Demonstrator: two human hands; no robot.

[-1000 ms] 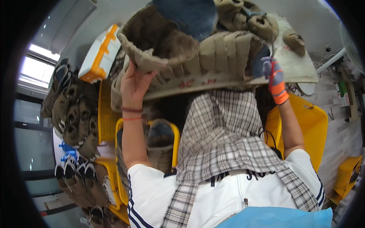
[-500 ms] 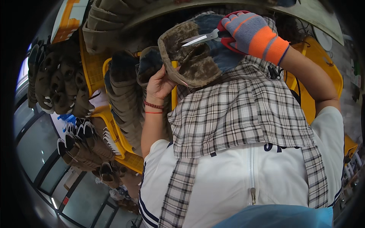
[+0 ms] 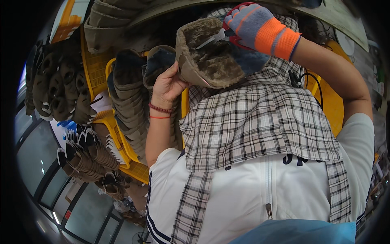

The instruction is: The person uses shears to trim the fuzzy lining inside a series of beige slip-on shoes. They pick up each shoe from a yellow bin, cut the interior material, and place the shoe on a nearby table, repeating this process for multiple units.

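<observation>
My left hand (image 3: 167, 86) grips the near-left rim of a fur-lined boot upper (image 3: 215, 67), thumb pressed along its brown outer side. The opening faces me, showing brown fluffy lining at the rim and dark blue lining farther right. In a grey and orange work glove, my right hand (image 3: 260, 30) is closed round the red handles of a pair of scissors (image 3: 212, 41). The blades point left into the opening, over the fur. Whether the tips touch the lining I cannot tell. Beneath the boot upper lies my plaid apron (image 3: 252, 118).
Stacked brown boot uppers with blue lining (image 3: 128, 93) stand in a yellow crate (image 3: 144, 171) at my left. More dark brown uppers (image 3: 57, 87) hang farther left, with brown shoe pieces (image 3: 87, 152) below. A pale table edge (image 3: 345, 24) runs across the top. A black cable (image 3: 319, 83) hangs at right.
My right hand and the scissors have shifted up and left. The boot upper has tilted, so more of its inside and its brown outer side show.
</observation>
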